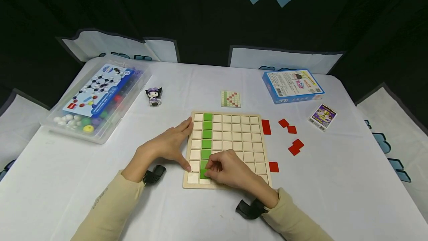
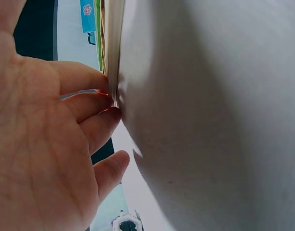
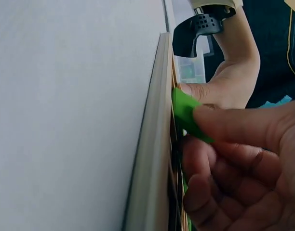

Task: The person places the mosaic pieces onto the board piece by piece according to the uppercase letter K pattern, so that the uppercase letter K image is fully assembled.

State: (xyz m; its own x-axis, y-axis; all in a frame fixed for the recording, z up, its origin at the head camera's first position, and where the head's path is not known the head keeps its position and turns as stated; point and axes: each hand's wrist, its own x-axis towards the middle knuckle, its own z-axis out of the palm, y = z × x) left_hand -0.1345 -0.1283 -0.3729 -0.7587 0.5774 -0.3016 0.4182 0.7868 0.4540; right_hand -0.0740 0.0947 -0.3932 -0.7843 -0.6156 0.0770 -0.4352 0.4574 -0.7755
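A wooden grid board point(image 1: 247, 146) lies flat on the white cloth, with a column of green square tiles point(image 1: 207, 134) second from its left side. My right hand point(image 1: 230, 170) pinches a green tile point(image 3: 183, 110) over the lower end of that column. In the right wrist view this tile is tilted, one edge at the board. My left hand point(image 1: 168, 145) rests along the board's left side, fingers near the upper left edge and thumb near the lower left. The left wrist view shows its fingertips point(image 2: 111, 115) touching the board's edge.
Several red tiles point(image 1: 295, 147) lie right of the board. Behind it are a small pattern card point(image 1: 230, 99) and a figurine point(image 1: 154, 96). A clear plastic case point(image 1: 100, 133) stands at left; a blue box point(image 1: 294, 84) and a small purple card box point(image 1: 322, 117) are at right.
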